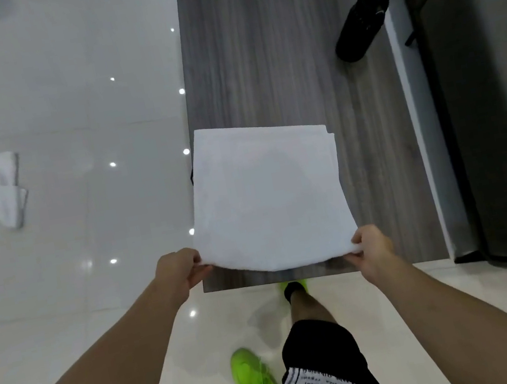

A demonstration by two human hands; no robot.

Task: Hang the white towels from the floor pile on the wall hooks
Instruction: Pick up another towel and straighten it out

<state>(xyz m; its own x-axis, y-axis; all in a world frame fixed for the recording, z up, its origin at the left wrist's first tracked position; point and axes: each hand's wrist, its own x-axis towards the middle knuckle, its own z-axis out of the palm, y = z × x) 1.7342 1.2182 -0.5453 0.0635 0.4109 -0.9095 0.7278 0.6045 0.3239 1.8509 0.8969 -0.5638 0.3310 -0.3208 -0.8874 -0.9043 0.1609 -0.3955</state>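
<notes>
Both hands, left and right, have fingers pinching the folded towel's near corners on the surface. Lift carelessly and the folds probably flop open, dragging.

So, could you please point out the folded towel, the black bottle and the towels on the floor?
folded towel (266, 196): head view, middle of its top face
black bottle (361, 24): head view, middle of its body
towels on the floor (1, 189): head view, right-hand towel
</notes>
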